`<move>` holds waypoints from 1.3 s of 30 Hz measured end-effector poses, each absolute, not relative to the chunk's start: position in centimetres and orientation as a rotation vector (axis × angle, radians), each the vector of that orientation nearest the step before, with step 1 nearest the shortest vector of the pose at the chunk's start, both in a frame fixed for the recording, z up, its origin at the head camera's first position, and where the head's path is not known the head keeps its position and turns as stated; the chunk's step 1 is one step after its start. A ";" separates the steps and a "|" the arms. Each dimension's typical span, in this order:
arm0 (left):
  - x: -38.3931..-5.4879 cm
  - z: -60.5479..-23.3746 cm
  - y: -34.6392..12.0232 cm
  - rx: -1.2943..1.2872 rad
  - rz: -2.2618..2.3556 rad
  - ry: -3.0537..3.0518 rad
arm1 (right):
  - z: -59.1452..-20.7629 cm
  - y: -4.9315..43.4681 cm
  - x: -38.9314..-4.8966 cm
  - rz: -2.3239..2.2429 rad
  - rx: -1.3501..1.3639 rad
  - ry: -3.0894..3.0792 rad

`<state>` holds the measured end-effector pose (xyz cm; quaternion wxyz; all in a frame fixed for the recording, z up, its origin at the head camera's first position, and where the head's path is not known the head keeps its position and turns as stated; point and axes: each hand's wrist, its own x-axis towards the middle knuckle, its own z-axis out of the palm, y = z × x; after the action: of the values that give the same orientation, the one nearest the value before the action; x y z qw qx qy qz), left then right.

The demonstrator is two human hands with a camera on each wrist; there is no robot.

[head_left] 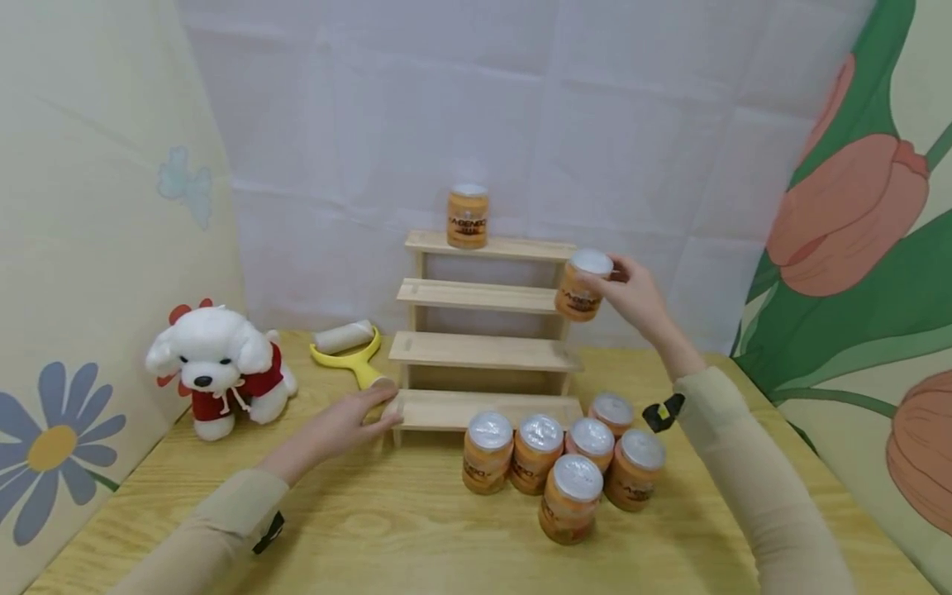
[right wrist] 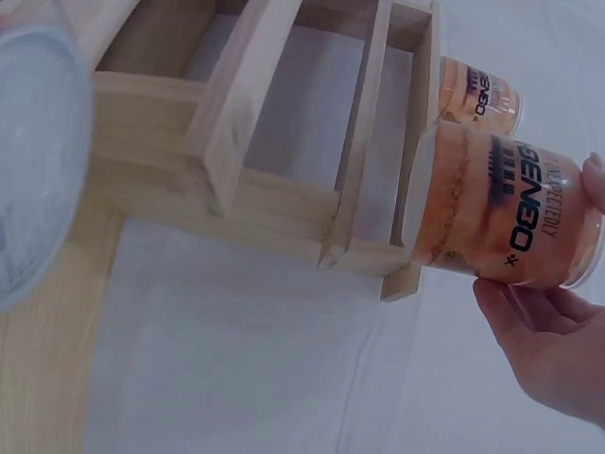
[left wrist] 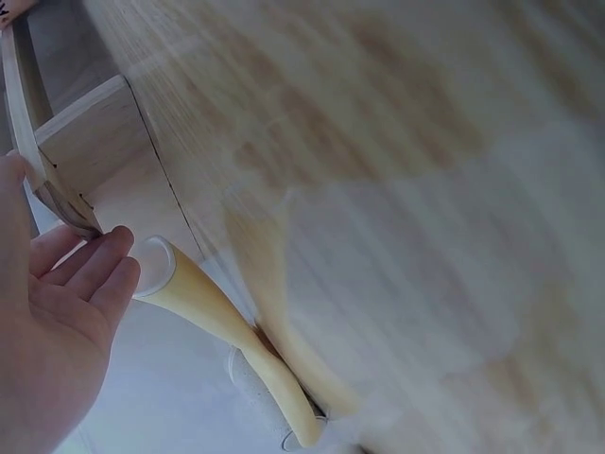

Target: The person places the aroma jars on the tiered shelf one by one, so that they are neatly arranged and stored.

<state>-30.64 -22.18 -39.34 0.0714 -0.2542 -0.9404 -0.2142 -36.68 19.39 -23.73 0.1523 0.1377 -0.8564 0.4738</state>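
An orange can (head_left: 578, 297) with a silver lid is held up by my right hand (head_left: 630, 293), thumb and fingers round its upper part. It is at the right end of the stepped wooden shelf (head_left: 483, 351), around the height of the upper steps; whether it touches the wood I cannot tell. In the right wrist view the held can (right wrist: 506, 203) shows its printed label. My left hand (head_left: 349, 426) grips the left end of the lowest step, with fingers below the board (left wrist: 71, 203) in the left wrist view. Another can (head_left: 468, 219) stands on the top step's left part.
Several more orange cans (head_left: 571, 500) stand grouped on the table before the shelf's right half. A yellow-handled lint roller (head_left: 360, 364) lies left of the shelf, close to my left hand. A white plush dog (head_left: 223, 364) in red sits farther left. White cloth (head_left: 335, 207) hangs behind.
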 end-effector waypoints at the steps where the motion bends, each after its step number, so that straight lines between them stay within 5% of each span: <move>1: -30.6 -39.3 -22.2 -0.762 -0.645 -2.828 | -23.6 19.1 -36.9 1.369 0.393 -2.443; 39: -29.4 -39.4 -20.9 -0.791 -0.664 -2.784 | -21.1 11.7 -42.8 1.470 0.309 -2.105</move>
<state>-29.37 -20.89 -39.37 0.0862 -0.2653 -0.9341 -0.2227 -42.82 11.70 -21.08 0.2745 0.1149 -0.7827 0.5466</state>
